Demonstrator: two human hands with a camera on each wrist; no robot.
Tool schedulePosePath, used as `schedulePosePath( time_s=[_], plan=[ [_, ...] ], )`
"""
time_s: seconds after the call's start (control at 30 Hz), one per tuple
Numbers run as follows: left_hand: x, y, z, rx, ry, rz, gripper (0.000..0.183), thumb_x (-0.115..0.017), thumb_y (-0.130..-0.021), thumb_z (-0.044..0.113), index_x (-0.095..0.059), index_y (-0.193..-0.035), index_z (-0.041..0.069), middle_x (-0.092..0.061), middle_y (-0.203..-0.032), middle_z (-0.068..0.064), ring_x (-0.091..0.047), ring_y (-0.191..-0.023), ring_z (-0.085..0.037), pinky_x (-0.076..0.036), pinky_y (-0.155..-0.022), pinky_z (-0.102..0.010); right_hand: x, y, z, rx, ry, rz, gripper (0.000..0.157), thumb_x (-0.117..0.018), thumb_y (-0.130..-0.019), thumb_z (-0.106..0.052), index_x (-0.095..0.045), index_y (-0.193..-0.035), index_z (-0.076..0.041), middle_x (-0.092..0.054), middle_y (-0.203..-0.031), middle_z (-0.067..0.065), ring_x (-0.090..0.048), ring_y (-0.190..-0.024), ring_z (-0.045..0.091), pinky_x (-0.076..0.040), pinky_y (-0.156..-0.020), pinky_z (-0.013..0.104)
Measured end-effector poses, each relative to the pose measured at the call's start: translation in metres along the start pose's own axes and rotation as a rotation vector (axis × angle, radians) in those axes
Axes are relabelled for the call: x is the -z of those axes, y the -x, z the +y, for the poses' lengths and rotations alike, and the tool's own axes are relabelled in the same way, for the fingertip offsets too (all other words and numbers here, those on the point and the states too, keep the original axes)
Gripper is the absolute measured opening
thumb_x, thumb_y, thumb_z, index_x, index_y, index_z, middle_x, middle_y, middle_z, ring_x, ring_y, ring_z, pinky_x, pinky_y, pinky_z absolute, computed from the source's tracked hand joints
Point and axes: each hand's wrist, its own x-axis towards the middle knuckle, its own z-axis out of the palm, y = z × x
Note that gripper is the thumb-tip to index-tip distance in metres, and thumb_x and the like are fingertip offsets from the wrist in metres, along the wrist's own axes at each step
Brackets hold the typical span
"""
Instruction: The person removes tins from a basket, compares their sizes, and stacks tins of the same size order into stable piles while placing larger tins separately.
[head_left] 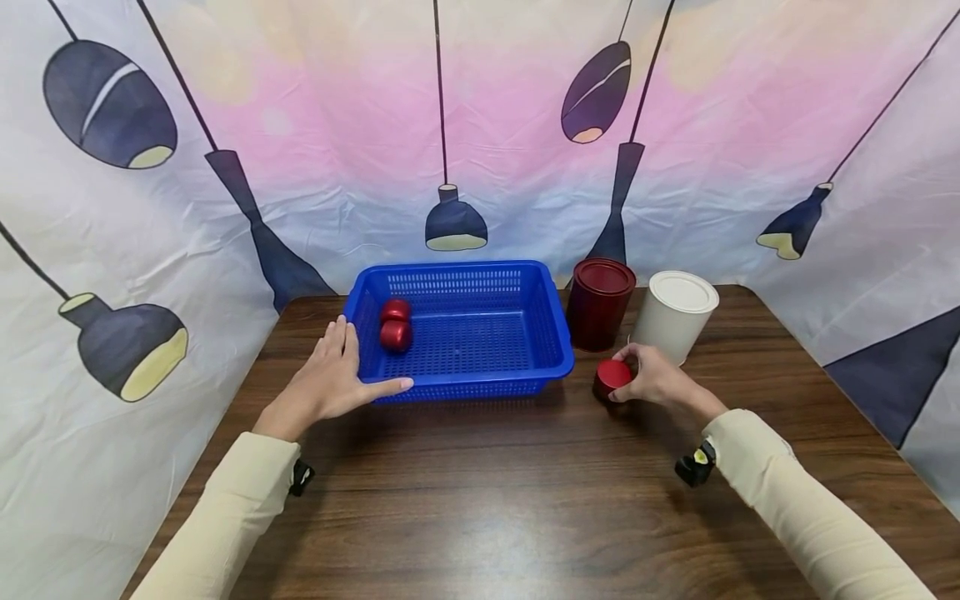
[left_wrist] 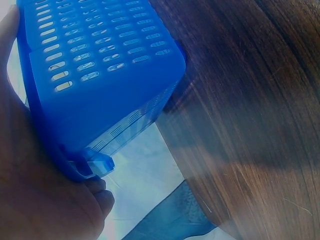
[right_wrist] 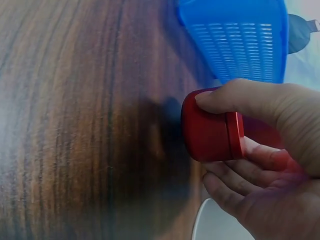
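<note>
Between the thumb and fingers of my right hand (head_left: 660, 379) is a small round red tin (head_left: 612, 377); the right wrist view shows the tin (right_wrist: 207, 127) side-on, with a seam near one end. Whether it touches the table is hard to tell. My left hand (head_left: 327, 377) lies at the near left corner of a blue perforated plastic basket (head_left: 457, 383), its fingers straight along the left side and the thumb stretched over the front rim. Inside the basket, at the left, sit two shiny red rounded items (head_left: 395, 337), one behind the other.
A dark red can (head_left: 600, 304) stands just right of the basket, and a white can (head_left: 675, 317) stands beside it, close behind my right hand. Everything is on a brown wood-grain table (head_left: 480, 492). A cloth printed with lamps (head_left: 495, 108) hangs behind the table.
</note>
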Motion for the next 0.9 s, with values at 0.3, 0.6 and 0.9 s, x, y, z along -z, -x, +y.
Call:
schedulePosePath(
  time_s=[0.3,0.6,0.9],
  plan=[
    [0.000,0.001,-0.001,0.002,-0.002,-0.001,0.141,-0.049,-0.075,0.092,0.004,-0.156,-0.012,0.013,-0.164,-0.030,0.009,-0.150,-0.050,-0.005,-0.117,-0.067,-0.004,0.001,0.006,0.005,0.000,-0.019,0.060,-0.089,-0.069,-0.006,-0.057,-0.115,0.012,-0.066,-0.106,0.023,-0.063,-0.096,0.031,-0.054,-0.081,0.037],
    [0.000,0.002,-0.001,-0.001,-0.002,-0.006,0.141,-0.049,-0.076,0.091,0.004,-0.156,-0.012,0.014,-0.164,-0.030,0.011,-0.150,-0.049,-0.005,-0.117,-0.067,-0.008,0.001,0.006,-0.002,0.013,-0.028,0.062,-0.091,-0.068,-0.008,-0.056,-0.116,0.011,-0.066,-0.105,0.021,-0.063,-0.097,0.031,-0.053,-0.083,0.038],
    [0.001,0.000,0.000,-0.004,-0.003,-0.001,0.141,-0.048,-0.075,0.092,0.004,-0.156,-0.012,0.012,-0.164,-0.030,0.010,-0.151,-0.049,-0.005,-0.118,-0.066,-0.002,0.006,-0.004,-0.004,0.010,-0.030,0.071,-0.093,-0.069,-0.013,-0.054,-0.122,0.013,-0.064,-0.117,0.029,-0.059,-0.112,0.042,-0.049,-0.097,0.053]
  ],
)
